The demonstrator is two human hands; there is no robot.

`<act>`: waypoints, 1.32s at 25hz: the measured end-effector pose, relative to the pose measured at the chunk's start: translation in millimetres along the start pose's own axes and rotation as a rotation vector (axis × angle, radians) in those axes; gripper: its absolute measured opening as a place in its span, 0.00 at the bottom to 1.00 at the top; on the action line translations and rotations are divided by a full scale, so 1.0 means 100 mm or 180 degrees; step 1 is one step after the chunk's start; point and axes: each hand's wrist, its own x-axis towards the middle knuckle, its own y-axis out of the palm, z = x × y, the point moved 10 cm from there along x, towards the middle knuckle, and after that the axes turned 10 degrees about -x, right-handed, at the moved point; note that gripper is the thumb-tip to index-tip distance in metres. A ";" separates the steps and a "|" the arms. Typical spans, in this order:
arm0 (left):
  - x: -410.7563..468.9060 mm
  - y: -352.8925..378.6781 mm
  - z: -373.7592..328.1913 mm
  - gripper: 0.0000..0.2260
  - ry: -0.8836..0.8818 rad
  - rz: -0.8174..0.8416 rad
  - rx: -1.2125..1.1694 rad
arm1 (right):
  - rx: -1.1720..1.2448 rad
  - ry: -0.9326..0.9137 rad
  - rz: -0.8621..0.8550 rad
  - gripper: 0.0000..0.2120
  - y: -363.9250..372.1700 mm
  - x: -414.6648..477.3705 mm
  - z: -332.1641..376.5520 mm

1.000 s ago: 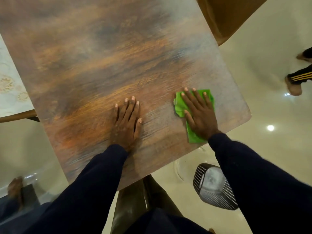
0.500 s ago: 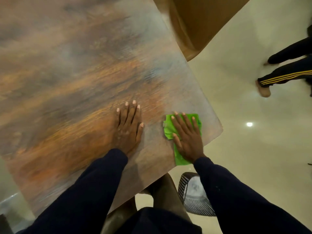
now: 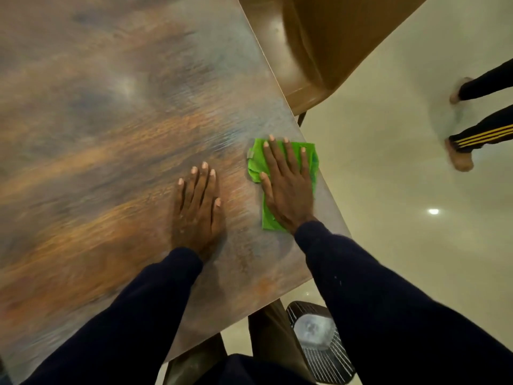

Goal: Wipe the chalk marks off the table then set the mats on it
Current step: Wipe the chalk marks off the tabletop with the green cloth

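Cloth farther fwd, at table edge

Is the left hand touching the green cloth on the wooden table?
Apart. The head view shows a strip of bare brown wooden table between the left hand, lying flat, and the folded green cloth under the right hand.
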 end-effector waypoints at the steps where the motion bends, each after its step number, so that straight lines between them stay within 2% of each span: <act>1: -0.01 -0.03 0.02 0.27 -0.0067 -0.0065 -0.0019 | 0.0064 -0.0206 0.0062 0.31 0.02 -0.17 0.10; 4: 0.03 -0.06 -0.01 0.27 -0.0119 -0.0126 0.0022 | 0.0122 -0.1179 0.0320 0.32 0.05 -0.86 0.22; 6: 0.04 -0.07 0.00 0.27 -0.0128 -0.0139 -0.0040 | 0.0080 -0.1470 0.0292 0.31 0.02 -1.01 0.00; 10: 0.05 -0.13 0.00 0.26 -0.0186 -0.0201 -0.0128 | -0.0021 -0.1125 0.0064 0.31 -0.01 -0.36 -0.35; 15: -0.02 -0.18 0.07 0.25 -0.0304 -0.0432 -0.0141 | -0.0049 -0.0740 -0.0108 0.31 0.04 0.38 0.21; 18: -0.07 -0.20 0.10 0.25 -0.0460 -0.0555 -0.0086 | 0.0046 -0.0899 -0.0090 0.31 0.03 0.15 0.56; 21: -0.15 -0.20 0.16 0.26 -0.0749 -0.0638 -0.0074 | 0.0078 -0.1536 0.0194 0.32 0.07 -0.59 0.60; 23: -0.19 -0.18 0.15 0.26 -0.0823 -0.0594 -0.0043 | 0.0012 -0.1911 0.0221 0.32 0.04 -0.88 0.36; 25: -0.19 -0.17 0.16 0.27 -0.0843 -0.0555 -0.0025 | 0.0057 -0.1760 0.0146 0.31 -0.01 -0.73 0.02; 28: -0.15 -0.18 0.17 0.27 -0.0822 -0.0503 0.0034 | -0.0013 -0.1146 0.0071 0.31 -0.04 -0.14 -0.30; 33: 0.16 -0.24 0.29 0.28 -0.0872 -0.0583 0.0027 | -0.0121 -0.0811 -0.0119 0.31 -0.02 0.97 0.00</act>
